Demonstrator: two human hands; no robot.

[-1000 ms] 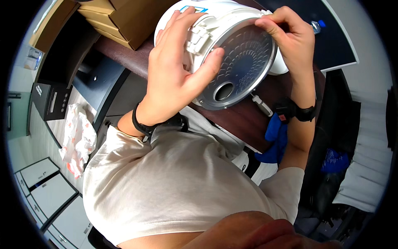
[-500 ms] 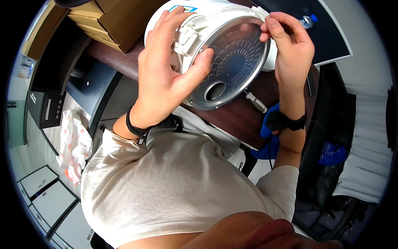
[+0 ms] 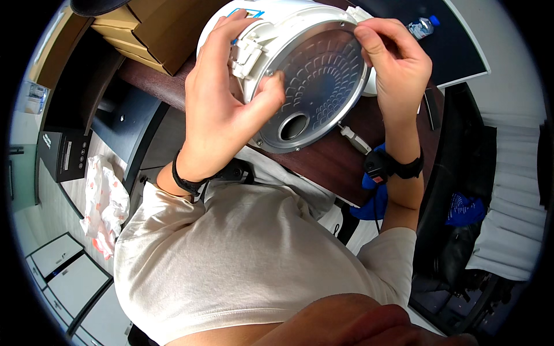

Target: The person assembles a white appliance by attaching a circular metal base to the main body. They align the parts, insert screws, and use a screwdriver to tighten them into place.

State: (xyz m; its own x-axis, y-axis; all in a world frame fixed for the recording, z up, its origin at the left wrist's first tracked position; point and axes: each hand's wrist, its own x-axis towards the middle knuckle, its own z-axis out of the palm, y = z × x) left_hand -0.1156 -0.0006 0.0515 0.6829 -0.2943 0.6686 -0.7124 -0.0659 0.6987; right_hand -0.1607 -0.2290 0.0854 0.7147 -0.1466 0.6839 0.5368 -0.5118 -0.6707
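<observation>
From my remote feed I see the white appliance (image 3: 288, 17) tilted over the dark red worktop (image 3: 323, 164), its round metal plate (image 3: 320, 83) facing the wearer. The left hand (image 3: 213, 109) has a firm grip on the appliance's left side, thumb against the plate. The right hand (image 3: 401, 66) pinches at its right rim; I can't tell whether anything sits between those fingertips. A grey-handled tool (image 3: 356, 140) lies just below the appliance, cardboard boxes (image 3: 167, 34) stand left of it, and a blue-capped bottle (image 3: 422, 27) is to its right.
</observation>
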